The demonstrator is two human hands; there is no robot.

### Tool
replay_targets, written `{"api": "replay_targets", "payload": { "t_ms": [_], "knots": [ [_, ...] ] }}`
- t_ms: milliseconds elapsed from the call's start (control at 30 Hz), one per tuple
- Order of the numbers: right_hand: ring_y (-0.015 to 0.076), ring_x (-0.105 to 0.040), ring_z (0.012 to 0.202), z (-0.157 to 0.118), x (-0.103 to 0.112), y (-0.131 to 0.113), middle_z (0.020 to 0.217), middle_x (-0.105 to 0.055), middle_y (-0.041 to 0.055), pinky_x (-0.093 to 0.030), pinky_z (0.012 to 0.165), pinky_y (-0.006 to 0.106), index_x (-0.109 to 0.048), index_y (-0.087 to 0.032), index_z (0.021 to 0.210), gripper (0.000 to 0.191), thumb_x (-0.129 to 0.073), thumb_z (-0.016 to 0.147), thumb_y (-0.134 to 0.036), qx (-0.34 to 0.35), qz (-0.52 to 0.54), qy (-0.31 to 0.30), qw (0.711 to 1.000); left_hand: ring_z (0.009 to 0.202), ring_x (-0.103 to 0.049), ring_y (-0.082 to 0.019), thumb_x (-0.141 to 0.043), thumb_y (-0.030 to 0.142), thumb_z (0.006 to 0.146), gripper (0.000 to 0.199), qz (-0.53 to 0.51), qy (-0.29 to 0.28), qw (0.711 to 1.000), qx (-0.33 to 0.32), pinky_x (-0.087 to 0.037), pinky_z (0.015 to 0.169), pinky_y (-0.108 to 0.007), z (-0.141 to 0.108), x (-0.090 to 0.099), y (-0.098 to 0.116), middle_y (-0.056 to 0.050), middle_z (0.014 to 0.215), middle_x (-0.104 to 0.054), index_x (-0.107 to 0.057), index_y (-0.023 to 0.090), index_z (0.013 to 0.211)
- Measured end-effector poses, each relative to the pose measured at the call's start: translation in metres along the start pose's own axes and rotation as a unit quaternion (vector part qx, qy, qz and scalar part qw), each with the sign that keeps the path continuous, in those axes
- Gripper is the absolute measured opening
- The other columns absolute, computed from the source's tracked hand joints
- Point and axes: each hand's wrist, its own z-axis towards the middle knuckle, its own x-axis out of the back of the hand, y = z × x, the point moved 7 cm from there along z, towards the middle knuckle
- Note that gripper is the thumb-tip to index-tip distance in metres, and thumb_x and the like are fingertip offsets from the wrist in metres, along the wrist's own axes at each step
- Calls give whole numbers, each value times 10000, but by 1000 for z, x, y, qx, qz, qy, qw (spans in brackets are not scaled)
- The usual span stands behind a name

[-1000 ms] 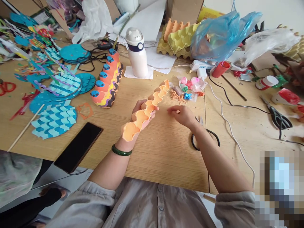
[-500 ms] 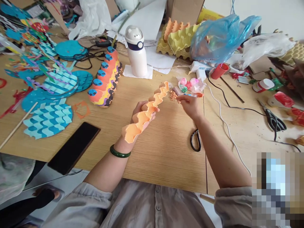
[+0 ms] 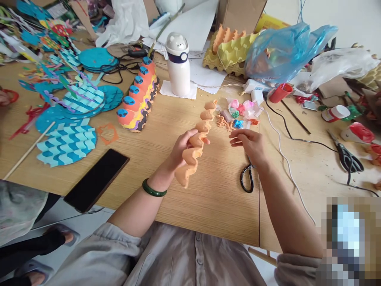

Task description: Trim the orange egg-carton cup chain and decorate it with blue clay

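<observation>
My left hand (image 3: 182, 147) is wrapped round a pale orange egg-carton strip (image 3: 196, 140), which slants up and away over the middle of the table. To its right, my right hand (image 3: 248, 145) hovers with the fingers apart and nothing between them. Just beyond that hand lie a heap of orange scraps (image 3: 224, 122) and some crumpled pink, blue and green bits (image 3: 242, 109). Black-handled scissors (image 3: 247, 178) rest by the right wrist, partly hidden under the hand.
A painted carton caterpillar (image 3: 139, 95), a white bottle (image 3: 179, 73) and a phone (image 3: 97, 179) are on the left. Blue paper discs (image 3: 68, 142) lie farther left. Cables, a red cup (image 3: 280, 93) and more scissors (image 3: 348, 157) are on the right. Another person's fingers (image 3: 4, 97) show at the far left.
The strip has been turned in my left hand, its open cups now facing less toward me. My right hand has drawn back from the scraps, and its fingers have spread.
</observation>
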Motion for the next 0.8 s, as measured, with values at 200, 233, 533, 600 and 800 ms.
{"api": "replay_targets", "payload": {
  "t_ms": [200, 233, 533, 600, 800],
  "knots": [
    [214, -748, 885, -53, -41, -1, 956, -786, 78, -617, 827, 386, -766, -199, 933, 326, -775, 802, -497, -116, 217, -110, 963, 508, -480, -74, -764, 434, 794, 314, 14, 10, 1000, -9, -345, 408, -200, -1, -8, -11, 22, 719, -614, -678, 187, 968],
    [216, -741, 934, -59, -48, -1, 982, -786, 76, -605, 864, 383, -768, -204, 956, 354, -780, 801, -522, -123, 227, -117, 959, 488, -452, -66, -783, 443, 792, 354, 40, 5, 999, -12, -323, 394, -197, -1, -9, -14, 34, 705, -604, -681, 193, 1021],
    [174, -694, 923, -79, -71, 12, 976, -771, -5, -529, 839, 313, -722, -272, 1128, 444, -868, 719, -364, -147, 277, -117, 942, 475, -453, -71, -746, 555, 842, 464, 82, -15, 996, -15, -365, 392, -181, -4, -14, -13, 48, 628, -550, -699, 193, 1129],
    [164, -691, 889, -80, -70, 15, 974, -769, -8, -527, 801, 299, -728, -268, 1141, 421, -834, 741, -344, -166, 307, -123, 929, 482, -471, -73, -706, 588, 860, 428, 66, -18, 998, -16, -390, 396, -185, -3, -14, -12, 26, 634, -564, -706, 165, 925],
    [183, -698, 936, -84, -66, 19, 996, -785, 9, -541, 856, 320, -750, -261, 1125, 366, -789, 790, -404, -164, 331, -122, 921, 478, -510, -74, -801, 537, 784, 409, 74, -45, 996, -28, -443, 440, -193, -3, -20, -12, 22, 613, -603, -693, 151, 867]
  ]
}}
